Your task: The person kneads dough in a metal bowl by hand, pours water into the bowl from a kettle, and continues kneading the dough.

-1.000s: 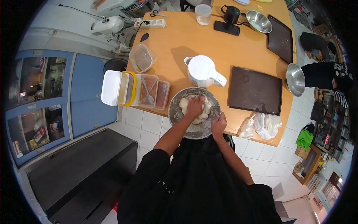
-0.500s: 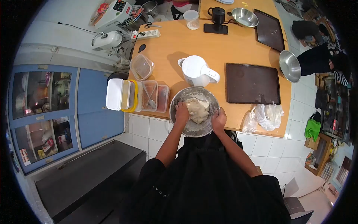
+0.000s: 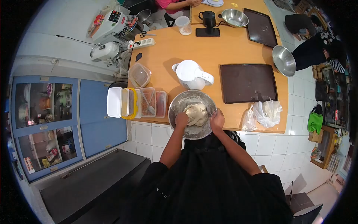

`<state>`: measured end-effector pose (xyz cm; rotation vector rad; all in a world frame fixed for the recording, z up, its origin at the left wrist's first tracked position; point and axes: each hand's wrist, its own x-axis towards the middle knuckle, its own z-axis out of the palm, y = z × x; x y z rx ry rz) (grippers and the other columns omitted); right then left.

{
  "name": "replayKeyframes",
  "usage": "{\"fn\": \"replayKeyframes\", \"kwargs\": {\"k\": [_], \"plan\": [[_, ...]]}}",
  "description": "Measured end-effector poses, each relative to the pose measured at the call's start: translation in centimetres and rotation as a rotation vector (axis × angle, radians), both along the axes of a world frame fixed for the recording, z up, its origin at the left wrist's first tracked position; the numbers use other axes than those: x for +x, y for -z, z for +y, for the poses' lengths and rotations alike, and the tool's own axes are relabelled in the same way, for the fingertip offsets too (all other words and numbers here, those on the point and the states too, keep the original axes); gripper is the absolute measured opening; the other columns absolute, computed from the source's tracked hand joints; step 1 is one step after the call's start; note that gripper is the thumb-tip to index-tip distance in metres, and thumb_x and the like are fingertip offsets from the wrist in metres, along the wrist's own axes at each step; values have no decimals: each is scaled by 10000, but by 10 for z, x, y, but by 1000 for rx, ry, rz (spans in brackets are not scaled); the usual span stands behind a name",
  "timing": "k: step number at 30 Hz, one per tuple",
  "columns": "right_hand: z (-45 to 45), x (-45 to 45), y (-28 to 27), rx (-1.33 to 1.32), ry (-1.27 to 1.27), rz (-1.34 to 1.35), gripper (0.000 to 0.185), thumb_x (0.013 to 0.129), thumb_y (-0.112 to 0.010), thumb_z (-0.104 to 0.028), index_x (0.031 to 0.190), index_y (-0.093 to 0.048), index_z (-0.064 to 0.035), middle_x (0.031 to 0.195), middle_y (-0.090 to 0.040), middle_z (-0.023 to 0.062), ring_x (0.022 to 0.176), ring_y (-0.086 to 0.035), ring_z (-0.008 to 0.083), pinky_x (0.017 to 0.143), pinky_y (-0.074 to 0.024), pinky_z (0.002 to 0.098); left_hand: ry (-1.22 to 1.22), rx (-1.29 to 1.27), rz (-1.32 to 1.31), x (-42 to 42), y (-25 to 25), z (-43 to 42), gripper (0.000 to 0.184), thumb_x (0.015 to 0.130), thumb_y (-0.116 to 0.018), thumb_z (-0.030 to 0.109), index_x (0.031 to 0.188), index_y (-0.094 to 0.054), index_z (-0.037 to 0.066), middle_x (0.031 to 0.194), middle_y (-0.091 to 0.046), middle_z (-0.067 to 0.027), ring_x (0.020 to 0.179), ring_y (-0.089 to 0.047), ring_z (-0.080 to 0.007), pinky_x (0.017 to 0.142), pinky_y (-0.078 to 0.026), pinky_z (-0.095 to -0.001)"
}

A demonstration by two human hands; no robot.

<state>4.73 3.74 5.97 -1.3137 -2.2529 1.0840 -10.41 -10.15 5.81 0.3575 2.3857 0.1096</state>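
Note:
A lump of pale dough point(image 3: 196, 114) lies in a metal mixing bowl point(image 3: 192, 133) at the table's front edge. My left hand point(image 3: 182, 120) is inside the bowl, closed and pressed against the dough's left side; its fingertips are hidden. On the right, my right hand point(image 3: 217, 121) grips the bowl's rim. Flour or dough residue coats the bowl's inner wall. Just behind the bowl stands a white pitcher point(image 3: 188, 72) with its handle pointing left.
Plastic food containers point(image 3: 147, 100) stand left of the bowl. A dark baking tray point(image 3: 249, 84) and plastic bags point(image 3: 267, 114) lie to the right. Farther back are a steel bowl point(image 3: 284, 61), a black jug point(image 3: 207, 18) and a phone point(image 3: 207, 32). Other people are around the table.
My left hand has gone from spread over the dough's upper left to a closed shape lower against it. The right hand stays at the rim. The whole view has shifted slightly.

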Motion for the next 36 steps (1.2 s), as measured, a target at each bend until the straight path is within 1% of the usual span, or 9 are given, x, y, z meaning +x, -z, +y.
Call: {"fn": "replayKeyframes", "kwargs": {"k": [3,6,9,15,18,24,27,31,36], "plan": [[1,-1,-5,-23,-15,-16,158,870,-552,-87,992,-575,11,888,-616,256,839,-597,465,740,-460,540,120,21,1,1,-22,-3,334,728,-732,257,924,-710,-12,979,-685,-249,951,-664,-409,837,-536,-470],[0,-1,-2,-32,-15,-27,172,883,-553,-110,1002,-578,10,899,-621,256,848,-602,462,746,-463,538,-40,100,121,7,7,-17,319,728,-743,206,970,-704,2,998,-682,-251,956,-656,-421,845,-532,-471],[-3,-1,1,-31,1,-59,178,883,-555,-114,1006,-580,11,905,-626,259,850,-605,463,743,-465,538,-124,222,117,13,-43,-5,388,715,-762,129,1064,-658,-1,1004,-672,-252,962,-647,-431,847,-528,-475],[-3,2,3,-22,-33,-51,187,880,-558,-127,1010,-581,4,890,-636,261,838,-610,474,730,-468,542,193,433,276,27,-44,9,594,680,-778,67,1216,-522,35,1203,-562,-216,1106,-573,-404,878,-512,-480],[-1,5,1,-63,-48,-31,205,900,-545,-157,1023,-583,2,893,-645,265,846,-616,475,738,-473,538,299,457,196,30,-51,15,655,644,-797,90,1231,-509,50,1290,-510,-207,1131,-552,-386,927,-471,-492],[1,7,-3,-85,-44,36,298,979,-479,-261,977,-593,14,857,-636,277,823,-616,474,721,-473,535,596,721,334,21,-3,17,550,594,-814,117,1098,-601,56,1076,-637,-166,1032,-610,-341,995,-391,-496],[1,6,-3,-53,-50,64,342,998,-452,-290,947,-594,17,832,-626,285,799,-610,479,702,-468,538,549,976,296,24,24,30,487,591,-806,131,1037,-625,56,974,-665,-144,984,-625,-325,973,-414,-475],[5,8,-1,-126,-81,-14,448,1024,-387,-370,1013,-607,19,901,-637,296,875,-604,491,766,-467,535,371,929,323,43,29,49,467,604,-781,140,1033,-619,52,1021,-625,-167,975,-598,-353,895,-460,-461],[6,10,4,-118,-83,57,408,1017,-412,-349,1008,-600,14,890,-636,300,850,-603,496,738,-467,541,306,915,449,38,24,64,396,644,-742,156,1005,-612,58,1013,-563,-171,989,-569,-383,841,-487,-461]]}}
